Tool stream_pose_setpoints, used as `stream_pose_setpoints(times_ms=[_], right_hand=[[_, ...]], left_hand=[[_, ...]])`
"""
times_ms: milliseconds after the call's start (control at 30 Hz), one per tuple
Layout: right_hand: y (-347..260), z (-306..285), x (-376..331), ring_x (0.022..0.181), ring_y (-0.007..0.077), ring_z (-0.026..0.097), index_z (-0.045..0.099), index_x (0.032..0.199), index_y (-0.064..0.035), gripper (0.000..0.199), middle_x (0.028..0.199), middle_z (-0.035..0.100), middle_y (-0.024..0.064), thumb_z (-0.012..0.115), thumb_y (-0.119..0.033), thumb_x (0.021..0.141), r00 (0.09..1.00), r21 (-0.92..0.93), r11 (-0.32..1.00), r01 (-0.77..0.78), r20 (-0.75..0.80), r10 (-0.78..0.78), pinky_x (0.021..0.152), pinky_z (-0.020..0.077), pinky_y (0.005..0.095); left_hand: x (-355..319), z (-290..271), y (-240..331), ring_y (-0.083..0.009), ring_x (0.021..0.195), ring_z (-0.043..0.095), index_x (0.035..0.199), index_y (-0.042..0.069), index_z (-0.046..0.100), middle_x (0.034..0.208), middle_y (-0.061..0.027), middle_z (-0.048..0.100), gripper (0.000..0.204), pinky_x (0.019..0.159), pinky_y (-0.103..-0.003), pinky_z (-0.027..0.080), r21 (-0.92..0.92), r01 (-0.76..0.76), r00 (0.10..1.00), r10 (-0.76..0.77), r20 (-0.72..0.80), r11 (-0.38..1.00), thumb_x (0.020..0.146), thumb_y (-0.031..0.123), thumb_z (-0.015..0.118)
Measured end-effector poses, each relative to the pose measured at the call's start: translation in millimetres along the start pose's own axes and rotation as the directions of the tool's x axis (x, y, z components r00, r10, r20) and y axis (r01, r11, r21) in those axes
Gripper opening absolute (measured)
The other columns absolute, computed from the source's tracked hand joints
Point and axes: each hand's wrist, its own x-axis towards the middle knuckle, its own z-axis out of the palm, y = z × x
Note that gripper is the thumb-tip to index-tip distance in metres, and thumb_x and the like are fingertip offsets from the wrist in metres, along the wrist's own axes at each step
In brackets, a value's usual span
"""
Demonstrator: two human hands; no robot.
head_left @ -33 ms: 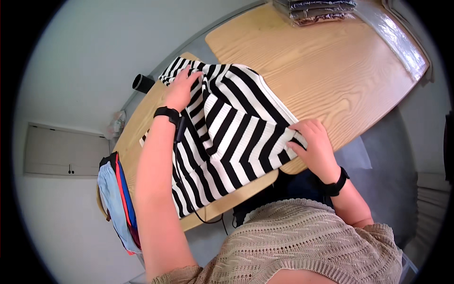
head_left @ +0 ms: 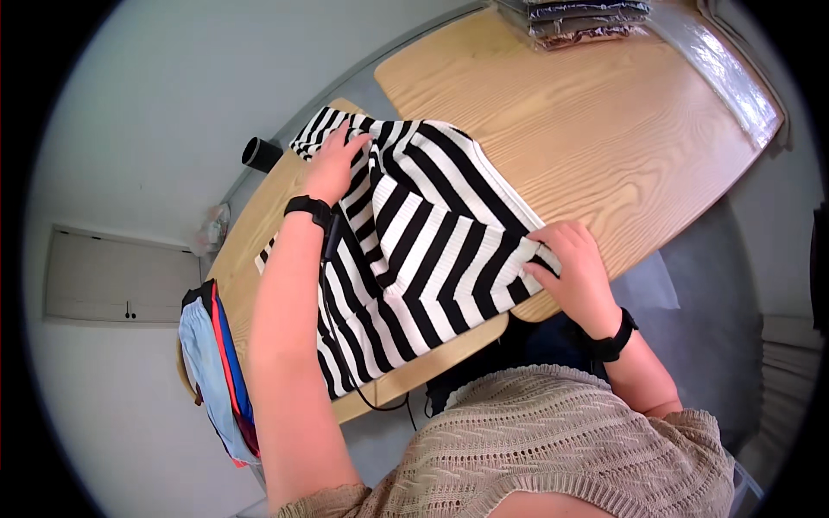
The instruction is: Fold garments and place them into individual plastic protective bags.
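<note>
A black-and-white striped knit sweater [head_left: 440,259] lies partly folded over the wooden table, its fabric bunched near the middle. My left hand [head_left: 332,166] rests on the far left part of the sweater, fingers stretched out over the cloth and thumb apart. At the right, my right hand [head_left: 570,263] holds a corner of the sweater between thumb and fingers, by its pale ribbed edge. Both wrists carry black bands, and a dark cable runs from the left one down across the stripes.
The wooden table [head_left: 553,129] extends to the far right. Folded garments in a stack [head_left: 579,22] and clear plastic packaging [head_left: 717,69] lie at its far end. A black cylinder [head_left: 261,154] stands beyond the left edge. Blue, red and dark clothes [head_left: 211,363] hang at the near left.
</note>
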Motion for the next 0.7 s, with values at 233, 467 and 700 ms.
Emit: stream_pose_setpoints(times_ms=[233,467,700], right_hand=[[0.0,0.6,-1.1,0.092,0.0284,0.052,0.059,0.092,-0.0064,0.031,0.089,0.057,0.0074,0.073,-0.009,0.065,1.0,0.011,0.999,-0.03,-0.004,0.03,0.081,0.0414,0.038],[0.8,2.5,1.4,0.088,0.031,0.051,0.053,0.082,-0.0063,0.026,0.082,0.054,0.0086,0.072,-0.006,0.064,1.0,0.03,0.999,-0.03,0.003,0.03,0.077,0.0412,0.0386],[-1.0,10.4,-5.5,0.085,0.0339,0.05,0.051,0.08,-0.0036,0.024,0.081,0.053,0.0127,0.068,0.001,0.064,0.997,0.087,0.996,-0.022,-0.073,0.028,0.075,0.0419,0.0393]], left_hand=[[21.3,15.9,-6.2,-0.0321,0.125,0.043,0.106,0.015,0.06,0.138,-0.0136,0.042,0.037,0.096,-0.042,0.043,0.048,-0.013,0.998,0.016,-0.057,0.999,0.073,-0.002,0.059],[-11.5,-42.6,-43.1,-0.0357,0.104,0.055,0.087,0.003,0.061,0.113,-0.0141,0.059,0.024,0.088,-0.04,0.047,0.067,-0.135,0.959,0.148,-0.244,0.989,0.064,0.001,0.066],[-173.6,-122.3,-36.0,-0.0364,0.1,0.055,0.079,-0.002,0.053,0.1,-0.0167,0.06,0.014,0.085,-0.042,0.044,0.214,0.034,0.865,0.078,-0.495,0.976,0.069,-0.005,0.062]])
